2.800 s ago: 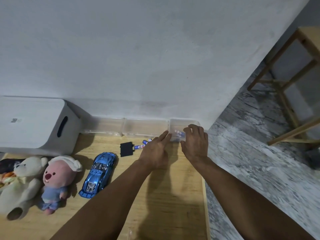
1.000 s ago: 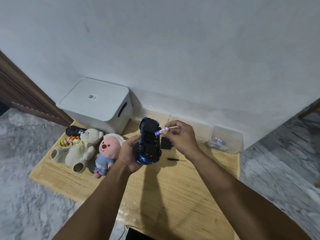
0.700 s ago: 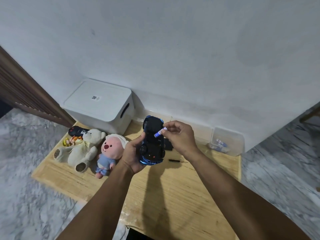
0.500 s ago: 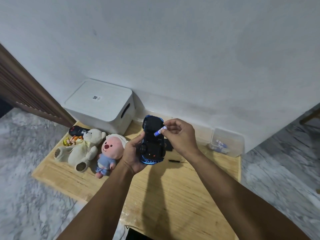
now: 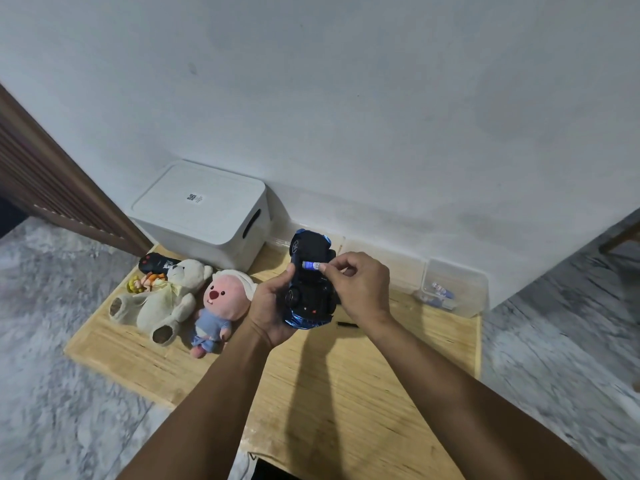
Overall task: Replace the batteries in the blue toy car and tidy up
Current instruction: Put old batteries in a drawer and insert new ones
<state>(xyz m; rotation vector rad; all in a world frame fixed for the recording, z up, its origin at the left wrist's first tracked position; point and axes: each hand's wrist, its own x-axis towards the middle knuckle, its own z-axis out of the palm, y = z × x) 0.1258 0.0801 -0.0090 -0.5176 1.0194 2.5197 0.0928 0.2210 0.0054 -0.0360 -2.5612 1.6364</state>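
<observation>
Left hand point(image 5: 268, 308) clamped around upturned car point(image 5: 310, 282), right hand point(image 5: 360, 285) pinching battery point(image 5: 310, 265) against its underside.

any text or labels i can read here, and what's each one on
No text is legible in this view.
White storage box: a small label with a QR-style code on the lid, print too small to read.
Battery in the right hand: blue and white wrapper, print blurred.
Black remote: markings too small to read.

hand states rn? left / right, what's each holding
Left hand: closed around the blue toy car, held underside up above the table.
Right hand: fingertips pinched on a battery, pressed against the car's underside.
</observation>
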